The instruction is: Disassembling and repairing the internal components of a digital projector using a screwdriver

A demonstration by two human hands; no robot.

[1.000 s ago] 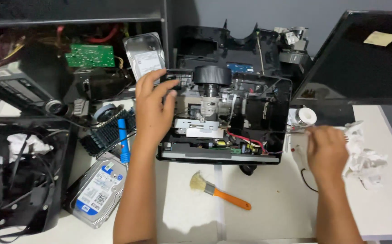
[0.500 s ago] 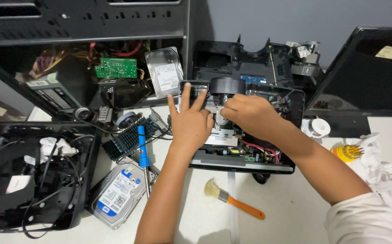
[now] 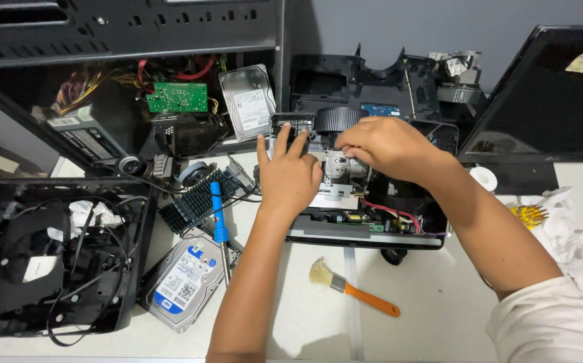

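Since a second before, the right hand (image 3: 380,144) had left the crumpled white paper (image 3: 577,232) at the right of the frame and come across to the middle, onto the opened black plastic projector chassis (image 3: 365,222); half a second before it was already there, and it had hardly shifted since. It lay curled over the pale grey metal lens block (image 3: 340,169) just under the ribbed black lens ring (image 3: 336,119), its fingers bent down and pinched around a part I could not make out. The left hand (image 3: 290,176) rested flat and open on the left side of the same chassis, fingers spread and pointing toward the top of the frame, touching the edge near the lens ring and gripping nothing.

The chassis sat on the white desk (image 3: 291,316) at centre frame. Below it lay a small brush with an orange handle and pale bristles (image 3: 352,288). Left of the left forearm a blue-handled screwdriver (image 3: 219,225) lay beside a silver hard drive with a blue and white label (image 3: 185,281) and a black finned heatsink (image 3: 194,200). In the upper left stood an open black computer case (image 3: 123,40) holding a green circuit board (image 3: 177,97), with a second silver hard drive (image 3: 247,102) leaning beside it.
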